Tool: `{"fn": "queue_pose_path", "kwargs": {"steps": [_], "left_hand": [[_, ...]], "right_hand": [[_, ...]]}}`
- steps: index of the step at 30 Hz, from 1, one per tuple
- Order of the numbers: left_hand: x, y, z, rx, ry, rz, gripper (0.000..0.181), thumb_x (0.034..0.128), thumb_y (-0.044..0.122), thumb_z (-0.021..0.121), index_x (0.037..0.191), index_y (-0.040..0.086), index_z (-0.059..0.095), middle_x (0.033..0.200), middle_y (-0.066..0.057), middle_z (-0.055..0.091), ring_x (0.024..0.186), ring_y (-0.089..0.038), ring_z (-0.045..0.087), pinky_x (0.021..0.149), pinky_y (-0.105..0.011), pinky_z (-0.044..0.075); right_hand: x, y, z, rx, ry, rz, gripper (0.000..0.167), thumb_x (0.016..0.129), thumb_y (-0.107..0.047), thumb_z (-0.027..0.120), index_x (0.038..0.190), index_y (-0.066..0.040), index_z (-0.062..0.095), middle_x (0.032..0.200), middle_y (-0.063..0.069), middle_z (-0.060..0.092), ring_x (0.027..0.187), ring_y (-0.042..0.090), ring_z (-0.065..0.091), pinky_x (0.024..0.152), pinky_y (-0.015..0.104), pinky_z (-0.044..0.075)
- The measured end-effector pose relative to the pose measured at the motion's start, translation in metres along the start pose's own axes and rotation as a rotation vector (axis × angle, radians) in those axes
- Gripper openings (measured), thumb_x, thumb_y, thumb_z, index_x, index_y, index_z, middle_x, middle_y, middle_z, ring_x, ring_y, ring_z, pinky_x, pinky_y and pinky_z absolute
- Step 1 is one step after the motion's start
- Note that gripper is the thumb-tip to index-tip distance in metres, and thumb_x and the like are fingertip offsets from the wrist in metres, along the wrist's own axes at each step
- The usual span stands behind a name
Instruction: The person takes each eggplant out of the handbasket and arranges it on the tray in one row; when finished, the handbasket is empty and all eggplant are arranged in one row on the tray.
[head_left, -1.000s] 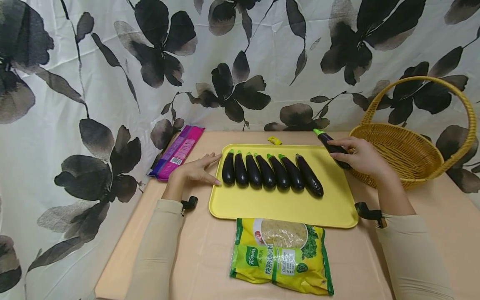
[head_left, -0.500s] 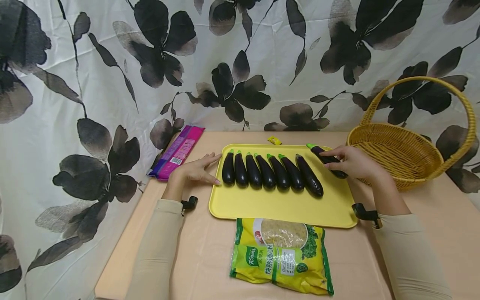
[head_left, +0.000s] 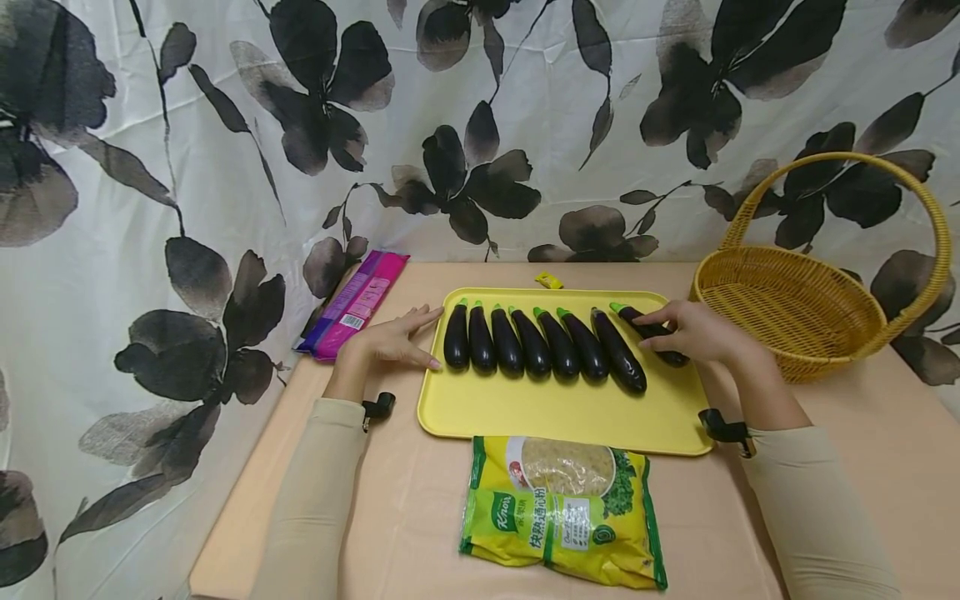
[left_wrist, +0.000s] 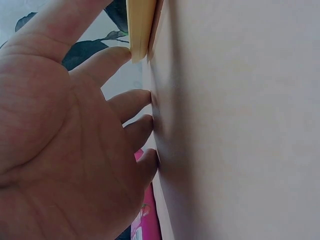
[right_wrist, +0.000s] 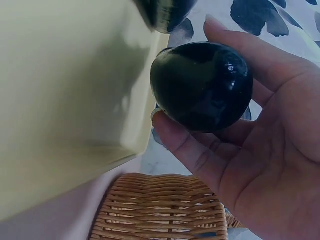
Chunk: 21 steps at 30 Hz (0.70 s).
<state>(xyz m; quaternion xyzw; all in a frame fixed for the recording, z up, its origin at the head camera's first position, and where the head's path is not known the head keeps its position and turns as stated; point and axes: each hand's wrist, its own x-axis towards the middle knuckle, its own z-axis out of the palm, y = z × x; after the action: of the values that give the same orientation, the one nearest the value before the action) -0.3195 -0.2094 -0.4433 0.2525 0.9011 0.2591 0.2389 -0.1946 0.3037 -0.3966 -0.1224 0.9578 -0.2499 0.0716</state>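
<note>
A yellow tray (head_left: 525, 417) lies on the table, with several dark purple eggplants (head_left: 537, 348) in a row across it, green stem ends toward the back. My right hand (head_left: 697, 332) grips one more eggplant (head_left: 673, 358) over the tray's right side, just right of the row. In the right wrist view the rounded end of this eggplant (right_wrist: 202, 85) sits between thumb and fingers. My left hand (head_left: 393, 340) is at the tray's left edge, its fingers spread. In the left wrist view the left fingertips (left_wrist: 145, 127) touch the table and the tray's edge.
A wicker basket (head_left: 795, 300) with a tall handle stands at the right. A yellow-green food bag (head_left: 562, 512) lies in front of the tray. At the back left is a pink and purple packet (head_left: 356, 307). Behind the tray lies a small yellow packet (head_left: 549, 280).
My right hand has carried the eggplant leftward from beside the basket to the tray's right side, close to the row. The left hand has stayed in place.
</note>
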Motion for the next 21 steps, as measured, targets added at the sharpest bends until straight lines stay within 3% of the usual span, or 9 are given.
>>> {"fn": "queue_pose_path", "kwargs": {"steps": [4,11,18,21], "left_hand": [[0.0007,-0.0009,-0.0001,0.002,0.000,-0.006,0.121,0.0733,0.060,0.089,0.168,0.034,0.018,0.177,-0.008,-0.001,0.163,-0.032,-0.009,0.129,-0.063,-0.004],[0.0009,-0.0012,-0.0001,0.003,0.001,0.000,0.120,0.0738,0.059,0.089,0.168,0.034,0.019,0.177,-0.007,-0.001,0.163,-0.032,-0.009,0.129,-0.063,-0.004],[0.0010,-0.0014,0.0001,0.002,0.008,0.006,0.120,0.0730,0.059,0.090,0.167,0.035,0.019,0.177,-0.006,0.000,0.164,-0.030,-0.009,0.130,-0.060,-0.003],[0.0014,-0.0021,0.0002,0.000,0.005,0.007,0.120,0.0732,0.058,0.090,0.168,0.034,0.019,0.177,-0.007,0.000,0.164,-0.030,-0.009,0.130,-0.060,-0.004]], "right_hand": [[0.0006,0.0003,0.0022,-0.030,-0.006,-0.014,0.046,0.095,-0.024,0.078,0.138,-0.009,0.069,0.141,0.027,0.062,0.101,0.027,0.057,0.079,0.034,0.046],[0.0011,0.0016,0.0042,-0.041,-0.041,-0.013,0.047,0.096,-0.026,0.077,0.139,-0.009,0.068,0.140,0.028,0.061,0.090,0.023,0.056,0.071,0.031,0.044],[0.0001,0.0032,0.0037,-0.077,-0.053,-0.052,0.043,0.097,-0.022,0.075,0.137,-0.008,0.069,0.139,0.028,0.063,0.119,0.033,0.063,0.090,0.042,0.052],[-0.0012,0.0014,0.0028,-0.077,-0.065,-0.058,0.042,0.098,-0.022,0.074,0.137,-0.009,0.069,0.138,0.027,0.063,0.121,0.035,0.063,0.091,0.044,0.052]]}}
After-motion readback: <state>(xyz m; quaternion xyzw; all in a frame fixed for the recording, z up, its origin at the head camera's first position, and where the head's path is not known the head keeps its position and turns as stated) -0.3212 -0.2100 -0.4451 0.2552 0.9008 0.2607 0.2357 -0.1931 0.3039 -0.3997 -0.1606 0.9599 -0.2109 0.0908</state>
